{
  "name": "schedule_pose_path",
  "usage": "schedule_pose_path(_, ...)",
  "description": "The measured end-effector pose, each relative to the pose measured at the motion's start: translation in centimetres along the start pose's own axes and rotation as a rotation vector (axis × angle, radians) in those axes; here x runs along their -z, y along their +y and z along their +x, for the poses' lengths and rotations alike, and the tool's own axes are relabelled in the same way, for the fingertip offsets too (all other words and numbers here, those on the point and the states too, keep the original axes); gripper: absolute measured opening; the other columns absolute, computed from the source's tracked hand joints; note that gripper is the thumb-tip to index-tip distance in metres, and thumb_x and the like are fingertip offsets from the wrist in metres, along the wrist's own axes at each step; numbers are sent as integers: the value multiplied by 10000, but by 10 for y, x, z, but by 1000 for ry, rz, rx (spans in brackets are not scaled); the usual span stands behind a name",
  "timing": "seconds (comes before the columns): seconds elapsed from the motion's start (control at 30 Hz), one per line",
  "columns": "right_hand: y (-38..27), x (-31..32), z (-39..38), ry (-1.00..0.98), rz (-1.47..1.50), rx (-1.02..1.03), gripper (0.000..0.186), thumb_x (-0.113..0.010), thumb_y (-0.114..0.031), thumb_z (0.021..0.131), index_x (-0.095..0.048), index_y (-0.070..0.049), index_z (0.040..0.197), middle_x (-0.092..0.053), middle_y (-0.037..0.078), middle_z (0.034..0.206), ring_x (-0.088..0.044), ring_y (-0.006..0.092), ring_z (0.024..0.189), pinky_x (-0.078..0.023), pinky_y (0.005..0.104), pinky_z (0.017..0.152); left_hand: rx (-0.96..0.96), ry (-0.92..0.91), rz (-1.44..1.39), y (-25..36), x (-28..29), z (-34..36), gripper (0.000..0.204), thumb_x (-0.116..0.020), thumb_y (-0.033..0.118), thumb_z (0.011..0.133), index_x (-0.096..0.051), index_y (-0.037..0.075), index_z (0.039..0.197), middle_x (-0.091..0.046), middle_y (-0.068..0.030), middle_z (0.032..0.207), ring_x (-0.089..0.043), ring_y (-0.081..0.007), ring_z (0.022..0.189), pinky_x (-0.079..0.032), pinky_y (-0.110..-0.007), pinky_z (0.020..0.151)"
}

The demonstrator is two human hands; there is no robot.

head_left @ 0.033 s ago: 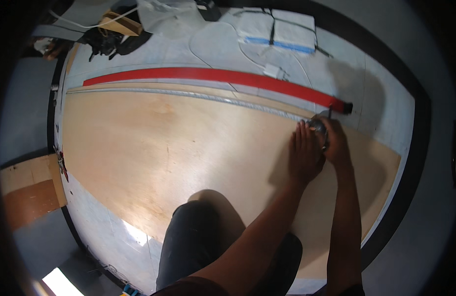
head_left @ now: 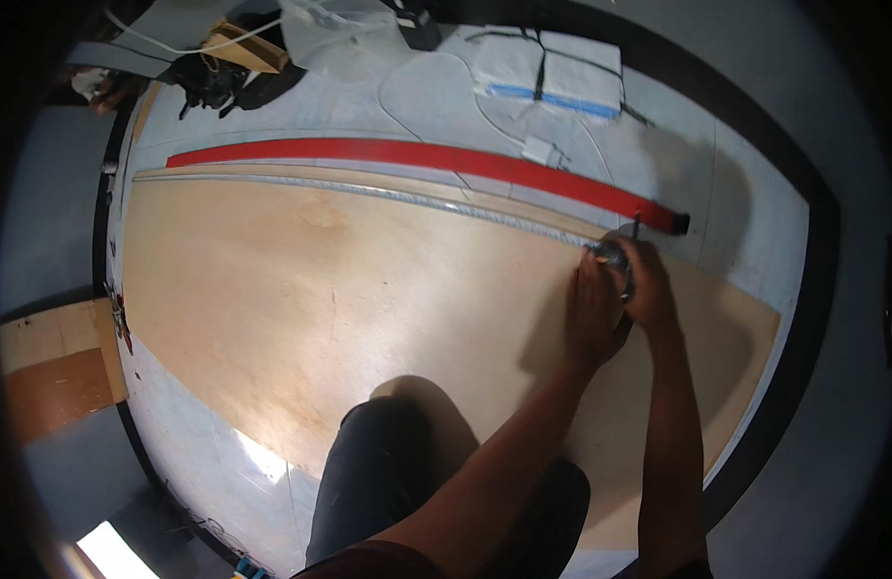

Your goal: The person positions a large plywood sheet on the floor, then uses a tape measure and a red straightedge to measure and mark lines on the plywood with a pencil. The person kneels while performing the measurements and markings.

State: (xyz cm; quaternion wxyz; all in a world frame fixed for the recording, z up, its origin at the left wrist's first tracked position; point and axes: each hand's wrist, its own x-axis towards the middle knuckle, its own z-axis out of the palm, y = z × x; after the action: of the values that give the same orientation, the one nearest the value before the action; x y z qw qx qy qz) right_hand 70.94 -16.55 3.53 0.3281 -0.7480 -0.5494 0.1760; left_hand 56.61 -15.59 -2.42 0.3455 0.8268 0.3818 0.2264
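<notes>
A dark-cased tape measure sits at the far right of a plywood sheet. Its silvery blade runs out leftward along the sheet's far edge. Curled fingers of my right hand close round the right side of the case. A thin dark stick pokes up past those fingers; what it is I cannot tell. Against the case's left side and the blade end, my left hand rests on the wood with straight fingers held side by side. Its thumb is mostly hidden between the hands.
Beyond the sheet lies a long red bar with a black end. Farther back are a white adapter with a cable, a strapped white-and-blue bundle, and a clear plastic bag. My knee is at the near edge.
The whole view has shifted slightly. My left fingers are closer together, and both hands stay at the tape measure.
</notes>
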Motion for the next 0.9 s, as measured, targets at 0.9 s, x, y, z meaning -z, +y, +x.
schedule_pose_path(0.9,-730,-645,374,-253,-145,564,384,-785,-309,991,-648,12,1150,-678,267,1095,-752,453,957,-630,532,822,1064,375,402,-427,597,-265,1041,-666,643,924,-337,37,1705,-272,-278,1775,-222,-444,1662,-107,-662,1325)
